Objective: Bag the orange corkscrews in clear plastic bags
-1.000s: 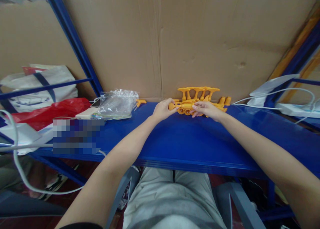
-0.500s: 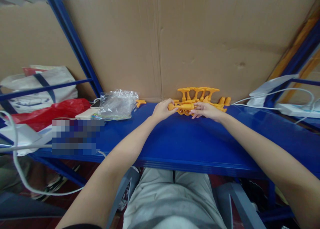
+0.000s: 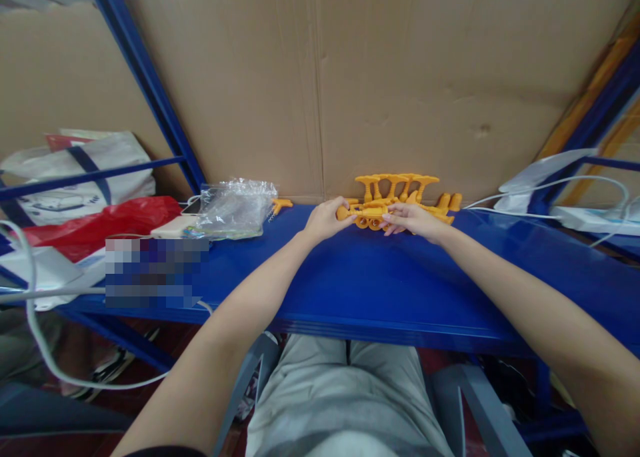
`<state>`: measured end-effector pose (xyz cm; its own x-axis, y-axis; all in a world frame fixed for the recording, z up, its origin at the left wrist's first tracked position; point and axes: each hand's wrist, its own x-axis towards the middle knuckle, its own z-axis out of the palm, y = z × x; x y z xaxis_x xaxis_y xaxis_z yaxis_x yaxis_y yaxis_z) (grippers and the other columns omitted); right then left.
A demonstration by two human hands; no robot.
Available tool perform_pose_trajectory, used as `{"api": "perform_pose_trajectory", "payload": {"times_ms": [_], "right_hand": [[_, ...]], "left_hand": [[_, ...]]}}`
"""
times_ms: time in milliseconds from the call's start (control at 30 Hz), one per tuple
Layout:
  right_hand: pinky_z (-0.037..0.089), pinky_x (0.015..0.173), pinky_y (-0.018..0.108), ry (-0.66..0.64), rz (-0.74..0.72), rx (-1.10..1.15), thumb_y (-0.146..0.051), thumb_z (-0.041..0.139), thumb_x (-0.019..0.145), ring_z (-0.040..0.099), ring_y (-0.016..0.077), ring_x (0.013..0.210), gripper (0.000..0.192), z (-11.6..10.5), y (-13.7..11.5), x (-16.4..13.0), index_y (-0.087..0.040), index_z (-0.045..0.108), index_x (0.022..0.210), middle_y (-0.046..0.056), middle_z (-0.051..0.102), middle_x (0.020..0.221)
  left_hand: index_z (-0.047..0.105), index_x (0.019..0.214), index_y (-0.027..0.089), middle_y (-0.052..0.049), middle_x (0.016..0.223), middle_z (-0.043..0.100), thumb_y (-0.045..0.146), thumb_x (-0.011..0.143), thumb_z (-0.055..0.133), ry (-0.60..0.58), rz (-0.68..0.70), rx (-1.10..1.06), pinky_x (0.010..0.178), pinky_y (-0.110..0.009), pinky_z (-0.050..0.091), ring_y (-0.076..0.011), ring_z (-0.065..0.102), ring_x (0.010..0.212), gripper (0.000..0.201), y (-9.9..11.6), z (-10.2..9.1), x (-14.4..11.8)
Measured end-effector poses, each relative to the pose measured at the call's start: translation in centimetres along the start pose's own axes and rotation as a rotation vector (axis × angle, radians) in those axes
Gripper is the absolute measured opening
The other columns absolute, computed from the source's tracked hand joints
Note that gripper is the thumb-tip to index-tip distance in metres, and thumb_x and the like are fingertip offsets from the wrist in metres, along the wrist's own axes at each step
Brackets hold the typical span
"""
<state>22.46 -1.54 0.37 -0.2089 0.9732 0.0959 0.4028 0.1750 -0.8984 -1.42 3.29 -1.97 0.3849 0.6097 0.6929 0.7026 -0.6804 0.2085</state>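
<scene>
Both forearms stretch across the blue table (image 3: pixel 380 290) to its far edge. The left hand (image 3: pixel 325 220) has its grip closed on the end of an orange part (image 3: pixel 367 212) — the right hand (image 3: pixel 413 218) pinches the other end. Behind it stands a cluster of orange pieces (image 3: pixel 397 185) against the cardboard (image 3: pixel 400 77). A clear bag (image 3: pixel 235 207) lies well to the left.

Pixelated patch (image 3: pixel 156 272) masked whatever lay on the blue shelf (image 3: pixel 350 277), orange plastic parts (image 3: pixel 395 200) too small to identify, partly covered by left hand (image 3: pixel 325 220) and right hand (image 3: pixel 413 218), white cable (image 3: pixel 35 337) cut off at left edge, clear plastic bag (image 3: pixel 235 207) contents unreadable.
</scene>
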Motion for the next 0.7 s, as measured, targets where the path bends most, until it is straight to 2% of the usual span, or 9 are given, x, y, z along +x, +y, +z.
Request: {"api": "perform_pose_trajectory", "payload": {"times_ms": [300,700], "right_hand": [[0.051,0.059,0.021,0.021,0.003,0.001,-0.025,0.062,0.092,0.07,0.0118,0.064,0.018,-0.11,0.03,0.06,-0.017,0.06,0.109,0.007,0.077,0.093],[0.052,0.059,0.021,0.012,-0.011,-0.003,-0.022,0.061,0.093,0.069,0.0108,0.063,0.014,-0.07,0.17,0.11,-0.017,0.06,0.105,0.007,0.077,0.091]], "left_hand": [[0.061,0.09,0.02,-0.002,0.081,0.07,0.042,0.081,0.067,-0.01,0.011,-0.006,0.064,-0.025,0.042,-0.017,0.062,0.071,0.025,-0.16,0.06,0.11],[0.06,0.09,0.02,-0.002,0.078,0.068,0.043,0.081,0.066,-0.013,0.003,-0.009,0.061,-0.024,0.039,-0.0157,0.06,0.067,0.026,-0.11,-0.03,0.04]]}}
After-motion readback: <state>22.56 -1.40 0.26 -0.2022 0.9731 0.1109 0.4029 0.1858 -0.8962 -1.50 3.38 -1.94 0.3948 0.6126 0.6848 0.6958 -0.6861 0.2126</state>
